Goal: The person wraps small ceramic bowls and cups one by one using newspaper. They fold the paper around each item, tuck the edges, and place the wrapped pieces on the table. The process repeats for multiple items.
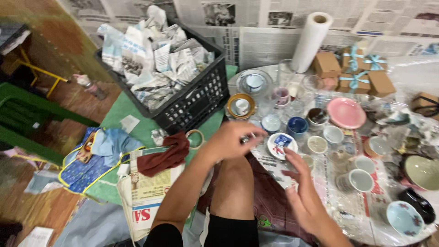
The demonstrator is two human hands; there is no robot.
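The left hand (234,138) pinches a small shiny object, too blurred to identify, just left of the small white saucer (282,145) on the floor, while the open, empty right hand (302,180) hovers just below that saucer, nearer it.

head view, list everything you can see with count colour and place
crate: one, black, upper centre, full of crumpled newspaper
paper roll: one, white, top, upright
gift boxes: several, brown with blue ribbon, top right
plate: one, pink, right
cups and bowls: many, mostly white and blue, on the floor at right
cloth: one, maroon, centre left
left hand: pinching something small, unclear what
right hand: open, empty, beside the cups
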